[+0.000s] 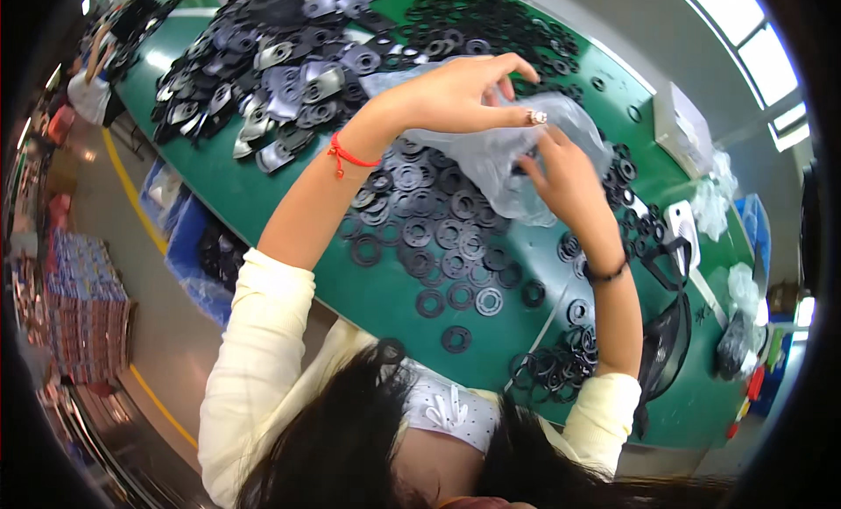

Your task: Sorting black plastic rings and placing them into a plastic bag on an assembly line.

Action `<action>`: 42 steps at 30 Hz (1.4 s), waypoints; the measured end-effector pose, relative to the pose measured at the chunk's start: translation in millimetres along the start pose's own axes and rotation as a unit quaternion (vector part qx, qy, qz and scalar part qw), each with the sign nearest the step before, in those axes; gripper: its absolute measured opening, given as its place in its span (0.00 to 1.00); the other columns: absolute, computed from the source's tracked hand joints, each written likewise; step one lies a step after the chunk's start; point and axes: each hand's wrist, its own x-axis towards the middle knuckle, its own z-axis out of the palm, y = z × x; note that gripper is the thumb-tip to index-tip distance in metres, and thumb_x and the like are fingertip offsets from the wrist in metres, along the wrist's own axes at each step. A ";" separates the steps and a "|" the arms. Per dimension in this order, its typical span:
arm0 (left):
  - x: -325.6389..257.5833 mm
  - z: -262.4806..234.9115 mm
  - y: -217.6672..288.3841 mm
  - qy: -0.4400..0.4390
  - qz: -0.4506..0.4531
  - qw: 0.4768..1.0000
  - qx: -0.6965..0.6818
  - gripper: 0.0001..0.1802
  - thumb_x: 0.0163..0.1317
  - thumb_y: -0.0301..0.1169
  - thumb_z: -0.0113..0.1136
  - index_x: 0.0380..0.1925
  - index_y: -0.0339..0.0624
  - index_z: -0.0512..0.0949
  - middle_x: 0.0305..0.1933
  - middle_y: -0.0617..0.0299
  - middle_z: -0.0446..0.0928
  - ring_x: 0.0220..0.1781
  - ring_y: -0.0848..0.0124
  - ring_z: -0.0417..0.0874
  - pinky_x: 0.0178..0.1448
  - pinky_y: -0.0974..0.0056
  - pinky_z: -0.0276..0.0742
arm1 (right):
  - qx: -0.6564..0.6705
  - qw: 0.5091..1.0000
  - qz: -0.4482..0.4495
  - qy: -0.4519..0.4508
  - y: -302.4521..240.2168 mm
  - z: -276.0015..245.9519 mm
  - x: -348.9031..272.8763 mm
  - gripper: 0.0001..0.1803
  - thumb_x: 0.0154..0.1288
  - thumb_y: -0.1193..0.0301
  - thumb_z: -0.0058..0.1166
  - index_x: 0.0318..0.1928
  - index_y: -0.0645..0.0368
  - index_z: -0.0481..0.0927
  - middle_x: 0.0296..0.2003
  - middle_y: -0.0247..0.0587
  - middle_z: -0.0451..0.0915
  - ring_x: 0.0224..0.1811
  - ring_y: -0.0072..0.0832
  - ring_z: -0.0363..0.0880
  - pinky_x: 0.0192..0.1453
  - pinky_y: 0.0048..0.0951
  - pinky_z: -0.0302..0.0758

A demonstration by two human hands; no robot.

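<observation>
My left hand (460, 93) and my right hand (565, 176) both grip a clear plastic bag (491, 154) held above the green table (289, 189). The left hand pinches the bag's upper edge; a ring shows on one finger and a red string bracelet circles that wrist. My right hand holds the bag's right side from below, with a dark band on its wrist. Under the bag lie several black rubber washers (434, 237) spread flat on the table. What is inside the bag is hard to tell.
A heap of grey metal plates and black discs (280, 62) fills the far left of the table. More black rings (491, 23) lie beyond, another cluster (552, 364) near my right elbow. A small black fan (666, 342), white device (683, 229) and blue bins (188, 237) stand around.
</observation>
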 end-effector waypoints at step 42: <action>-280.4 65.1 -32.5 0.370 -0.150 0.888 0.227 0.07 0.55 0.24 0.63 0.34 0.40 0.76 0.44 0.58 0.77 0.46 0.57 0.78 0.47 0.56 0.71 | 0.099 0.964 -0.233 -0.077 -123.9 125.0 19.9 0.34 0.60 0.62 0.61 0.65 0.56 0.66 0.65 0.53 0.61 0.66 0.51 0.61 0.65 0.47 0.62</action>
